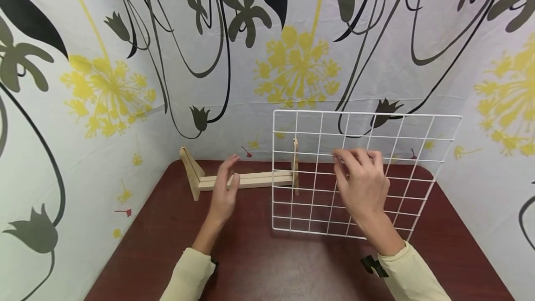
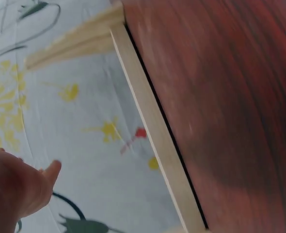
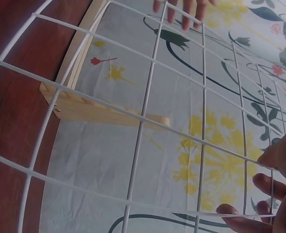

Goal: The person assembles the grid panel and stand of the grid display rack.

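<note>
A white wire grid panel (image 1: 368,114) stands upright on the dark red table (image 1: 267,264). My right hand (image 1: 360,171) grips it from the near side, fingers curled over a wire in its upper middle; the right wrist view shows those fingers (image 3: 259,213) hooked round a wire (image 3: 143,121). Behind the panel's left part lies a pale wooden stand (image 1: 246,181), a long rail with an upright piece at each end. My left hand (image 1: 225,189) hovers just in front of the rail with straight fingers, holding nothing. The left wrist view shows the rail (image 2: 152,126) and my thumb (image 2: 41,177).
Fabric with yellow flowers and black stems (image 1: 292,59) walls in the table at the back, left and right. The stand's right upright (image 3: 99,114) shows through the grid. The table's near part in front of my arms carries nothing.
</note>
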`<state>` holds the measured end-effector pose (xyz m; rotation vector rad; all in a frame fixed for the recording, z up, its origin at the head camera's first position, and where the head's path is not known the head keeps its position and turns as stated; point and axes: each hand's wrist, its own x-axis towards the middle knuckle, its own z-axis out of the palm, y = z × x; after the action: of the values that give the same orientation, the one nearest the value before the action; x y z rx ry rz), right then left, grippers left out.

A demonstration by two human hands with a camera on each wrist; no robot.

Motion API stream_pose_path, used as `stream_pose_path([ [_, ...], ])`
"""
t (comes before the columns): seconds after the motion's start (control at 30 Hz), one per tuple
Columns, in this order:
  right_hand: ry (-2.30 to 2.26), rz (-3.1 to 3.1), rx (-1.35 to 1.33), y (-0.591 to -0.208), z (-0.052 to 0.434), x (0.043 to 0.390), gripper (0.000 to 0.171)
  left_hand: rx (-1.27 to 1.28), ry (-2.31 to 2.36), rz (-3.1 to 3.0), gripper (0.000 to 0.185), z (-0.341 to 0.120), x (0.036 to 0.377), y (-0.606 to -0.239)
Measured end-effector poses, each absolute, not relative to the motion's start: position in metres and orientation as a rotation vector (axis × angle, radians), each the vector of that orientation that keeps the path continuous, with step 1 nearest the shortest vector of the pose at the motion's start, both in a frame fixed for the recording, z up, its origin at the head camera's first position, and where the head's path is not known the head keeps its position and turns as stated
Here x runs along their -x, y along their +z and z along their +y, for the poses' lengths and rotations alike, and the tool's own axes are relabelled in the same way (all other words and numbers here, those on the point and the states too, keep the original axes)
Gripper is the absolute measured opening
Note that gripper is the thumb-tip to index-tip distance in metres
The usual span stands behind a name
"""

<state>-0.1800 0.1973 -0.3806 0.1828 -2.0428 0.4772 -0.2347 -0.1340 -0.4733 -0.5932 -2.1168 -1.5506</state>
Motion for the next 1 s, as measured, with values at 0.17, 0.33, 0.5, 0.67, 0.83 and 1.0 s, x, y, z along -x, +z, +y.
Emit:
stream_pose_path([
  [0.17,0.472,-2.047,-0.179,-0.382,0.199,0.18,0.016,0.564,-1.353,-2.057,0.05,-0.154,0.239,-0.478],
  [0.33,0.464,-2.05,-0.189,-0.384,0.2,0.179,0.017,0.497,-1.205,-1.924,0.053,-0.17,0.245,-0.487],
  [0.5,0.459,-2.052,-0.189,-0.384,0.201,0.179,0.017,0.406,-1.11,-1.836,0.058,-0.188,0.253,-0.489],
  [0.67,0.462,-2.041,-0.175,-0.382,0.205,0.179,0.017,0.33,-1.14,-1.796,0.061,-0.209,0.264,-0.482],
  [0.83,0.473,-2.01,-0.182,-0.383,0.205,0.179,0.012,0.205,-1.156,-1.848,0.063,-0.23,0.269,-0.477],
  [1.0,0.483,-2.006,-0.199,-0.385,0.204,0.179,0.011,0.07,-1.295,-1.913,0.067,-0.246,0.273,-0.473],
])
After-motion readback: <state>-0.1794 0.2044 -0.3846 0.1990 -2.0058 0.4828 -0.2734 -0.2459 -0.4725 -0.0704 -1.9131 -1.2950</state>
